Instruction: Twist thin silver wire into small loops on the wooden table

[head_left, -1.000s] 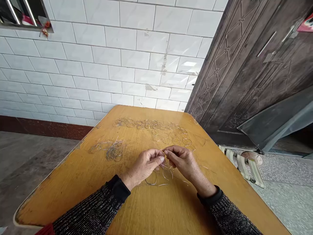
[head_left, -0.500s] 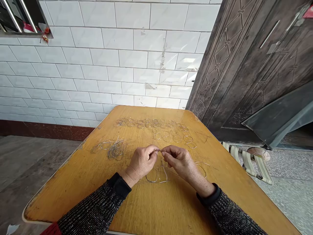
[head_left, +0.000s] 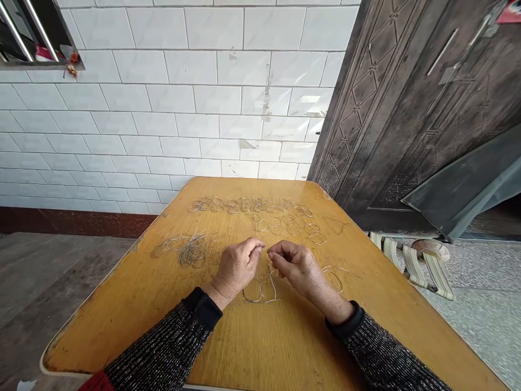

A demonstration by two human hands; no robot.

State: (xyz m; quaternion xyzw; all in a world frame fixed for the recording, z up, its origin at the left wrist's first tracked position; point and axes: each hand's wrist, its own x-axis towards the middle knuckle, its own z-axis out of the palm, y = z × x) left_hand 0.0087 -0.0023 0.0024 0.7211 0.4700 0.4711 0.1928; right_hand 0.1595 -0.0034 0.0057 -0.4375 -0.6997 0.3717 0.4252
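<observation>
My left hand and my right hand face each other over the middle of the table, fingertips a small gap apart. Both are closed in a pinch on a thin wire, whose bent length hangs or lies below and between them. The tips they pinch are too fine to make out clearly. Another curved wire shows beside my right wrist. To the left lies a tangled bundle of wires. Beyond my hands, several thin wire loops are laid out in rows.
The yellow wooden table reaches towards a white tiled wall. A bent triangular wire lies near its right edge. On the right stand a dark carved door and, on the floor, a striped strap seat. A barred window is at upper left.
My fingertips have drawn slightly apart, opening a small gap between the two pinches. The camera view has tilted a little; the wires on the table lie as before.
</observation>
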